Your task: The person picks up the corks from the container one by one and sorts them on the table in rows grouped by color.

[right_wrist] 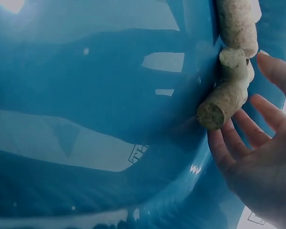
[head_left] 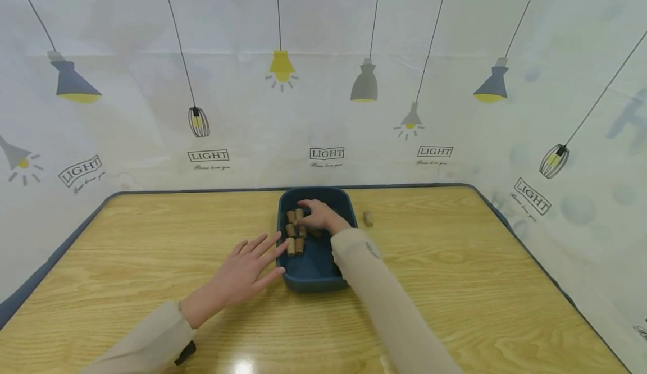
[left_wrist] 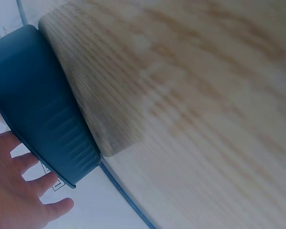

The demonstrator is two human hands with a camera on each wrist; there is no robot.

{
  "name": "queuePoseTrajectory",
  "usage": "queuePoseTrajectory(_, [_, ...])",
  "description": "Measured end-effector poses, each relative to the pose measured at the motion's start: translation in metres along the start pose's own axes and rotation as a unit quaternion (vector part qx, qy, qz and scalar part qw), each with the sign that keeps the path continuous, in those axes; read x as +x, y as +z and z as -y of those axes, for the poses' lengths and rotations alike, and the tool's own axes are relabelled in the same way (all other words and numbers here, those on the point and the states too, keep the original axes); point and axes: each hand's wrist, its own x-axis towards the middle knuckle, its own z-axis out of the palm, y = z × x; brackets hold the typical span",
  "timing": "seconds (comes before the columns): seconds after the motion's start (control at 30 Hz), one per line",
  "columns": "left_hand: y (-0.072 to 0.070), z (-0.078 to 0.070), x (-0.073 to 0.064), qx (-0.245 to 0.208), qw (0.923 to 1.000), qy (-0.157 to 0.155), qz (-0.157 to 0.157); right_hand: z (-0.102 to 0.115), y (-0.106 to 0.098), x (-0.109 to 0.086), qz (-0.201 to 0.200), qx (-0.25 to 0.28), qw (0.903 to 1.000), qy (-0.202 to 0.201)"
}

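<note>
Inside a dark blue rectangular bin (head_left: 315, 285), several brown and tan corks (head_left: 300, 245) lie in rows along the left side. My right hand (head_left: 320, 217) reaches into the bin from the right, thumb and fingers bent around a cork (right_wrist: 233, 62) among the rear ones. Close below the fingers of that hand in the right wrist view, another cork (right_wrist: 212, 114) shows its round end. My left hand (head_left: 245, 276) is spread flat-fingered beside the bin, fingertips at its left rim. In the left wrist view its fingers lie along the bin's rim.
One loose cork (head_left: 368, 218) stands on the wooden table (head_left: 434, 261), right of the bin. A pale backdrop (head_left: 242, 99) printed with lamps rises behind the table. A small black object (head_left: 185, 353) shows beneath the left sleeve.
</note>
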Motion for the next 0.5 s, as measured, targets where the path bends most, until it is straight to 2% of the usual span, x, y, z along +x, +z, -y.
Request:
queuePoseTrajectory(0.03, [0.0002,0.0,0.0001,0.002,1.0,0.001,-0.001,-0.0064,0.0048,0.0088,0.002,-0.009,1.0,0.001])
queuePoseTrajectory(0.27, [-0.0003,0.0001,0.0005,0.004,1.0,0.002,-0.004,-0.0061,0.0078,0.0114,-0.003,-0.021,0.9998,0.002])
queuePoseTrajectory(0.5, [-0.0001,0.0,0.0001,0.002,1.0,0.003,-0.004,-0.0062,0.007,0.0092,-0.004,0.008,0.9998,0.018])
